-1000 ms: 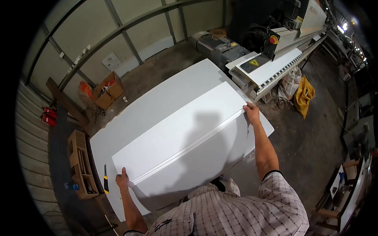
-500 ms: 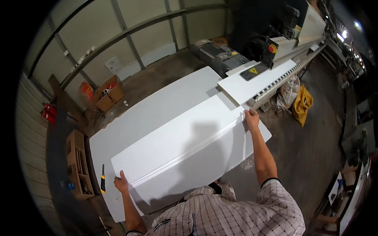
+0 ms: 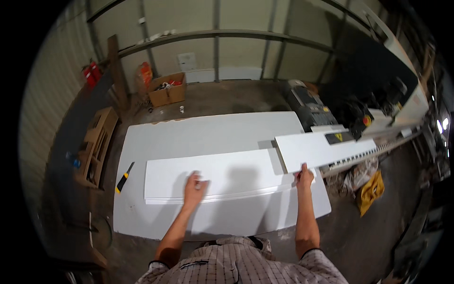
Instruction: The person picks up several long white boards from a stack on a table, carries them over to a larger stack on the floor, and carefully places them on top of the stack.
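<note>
A long white panel [image 3: 208, 173] with a narrow strip along its near edge lies on a large pale board [image 3: 213, 128]. My left hand [image 3: 194, 190] hovers over the panel's left part, slightly blurred, fingers loosely apart and holding nothing I can see. At the right, a second white panel [image 3: 307, 146] sticks out from an edge-banding type machine [image 3: 378, 113] and overlaps the first panel's right end. My right hand [image 3: 305, 177] is closed at this second panel's near edge, thumb on top; its other fingers are mostly hidden.
A yellow-black utility knife [image 3: 124, 180] lies on the pale board's left end. Beyond stand a cardboard box [image 3: 168, 90] and a grey machine unit [image 3: 309, 104]. A wooden rack [image 3: 99, 146] is at left; a yellow sack [image 3: 371, 194] sits under the machine's rail at right.
My left hand has left the lower panel's left end and moved inward over it. My right hand has shifted from that panel's edge to the upper one. The view has turned left.
</note>
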{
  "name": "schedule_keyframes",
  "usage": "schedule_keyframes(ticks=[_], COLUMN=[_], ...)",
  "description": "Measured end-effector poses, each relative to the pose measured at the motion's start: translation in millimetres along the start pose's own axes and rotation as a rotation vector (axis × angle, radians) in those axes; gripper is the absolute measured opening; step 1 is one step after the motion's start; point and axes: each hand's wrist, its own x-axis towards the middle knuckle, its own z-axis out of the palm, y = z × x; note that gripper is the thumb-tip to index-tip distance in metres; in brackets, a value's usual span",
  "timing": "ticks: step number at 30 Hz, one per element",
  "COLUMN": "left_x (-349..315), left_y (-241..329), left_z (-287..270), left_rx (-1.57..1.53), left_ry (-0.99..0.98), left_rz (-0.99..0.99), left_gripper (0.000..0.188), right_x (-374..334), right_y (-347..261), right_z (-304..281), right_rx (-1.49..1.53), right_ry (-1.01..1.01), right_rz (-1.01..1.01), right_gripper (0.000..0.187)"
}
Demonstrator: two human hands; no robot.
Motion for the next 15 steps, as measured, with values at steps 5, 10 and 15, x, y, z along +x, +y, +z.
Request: schedule_keyframes(ticks=[5, 10, 15], left_x=[-13.6, -7.2, -4.8], left_y=[40.4, 35.9, 63.0], left_z=[85.1, 134.8, 142.1], left_rx=[-0.056, -0.248, -0.614], left_ry=[-0.375, -0.498, -0.642], left_rz=[-0.015, -0.201, -0.468], left_gripper=[0.054, 0.06, 0.05], right_x=[-30.4, -77.5, -112.8], right_y=[1.1, 12.0, 18.2], right_z=[11.6, 34.5, 45.2], right_rx=[0.031, -0.026, 0.037], right_ry=[-0.094, -0.195, -0.264], right_rz=[0.158, 0.286, 0.361], right_gripper=[0.028, 0.022, 0.019])
